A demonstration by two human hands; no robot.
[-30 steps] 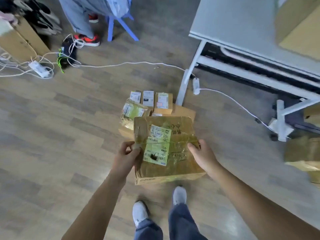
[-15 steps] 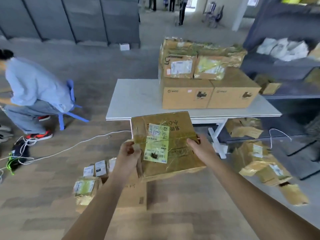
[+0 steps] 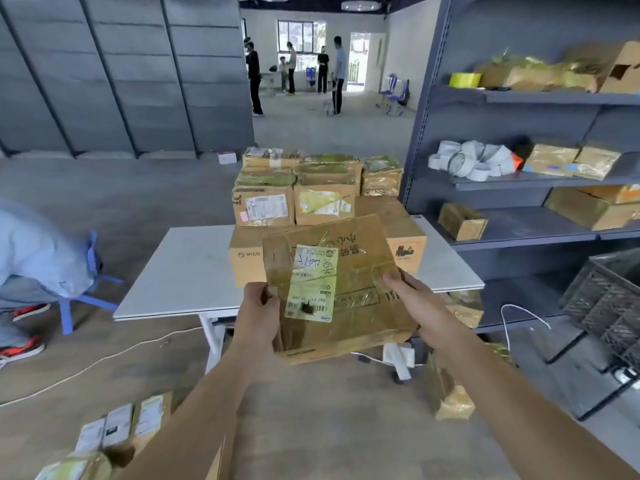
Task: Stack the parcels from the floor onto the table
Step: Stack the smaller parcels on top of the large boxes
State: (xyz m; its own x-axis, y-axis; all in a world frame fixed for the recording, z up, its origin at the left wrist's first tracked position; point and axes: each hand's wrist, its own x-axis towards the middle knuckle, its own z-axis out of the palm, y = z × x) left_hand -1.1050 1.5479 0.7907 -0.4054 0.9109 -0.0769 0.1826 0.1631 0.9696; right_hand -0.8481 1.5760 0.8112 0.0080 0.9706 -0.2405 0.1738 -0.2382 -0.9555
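Observation:
A flat taped cardboard parcel (image 3: 349, 271) with a yellow-green label is held in the air in front of the white table (image 3: 180, 271). My left hand (image 3: 258, 313) grips its left edge, thumb on top. My right hand (image 3: 412, 303) grips its right edge. On the table stands a stack of parcels (image 3: 294, 202): large brown boxes below, smaller taped ones on top. Small parcels (image 3: 117, 427) lie on the floor at lower left, and more floor parcels (image 3: 446, 393) lie under the table's right side.
A grey shelving unit (image 3: 519, 98) with boxes and tape rolls stands at right, a dark crate (image 3: 609, 299) below it. A seated person in light blue (image 3: 38, 258) is at left on a blue stool. A white cable (image 3: 104, 358) crosses the floor. Several people stand far back.
The parcel has been lifted from the floor pile to chest height. My view has risen from the floor to the table and shelves, and the table is closer now.

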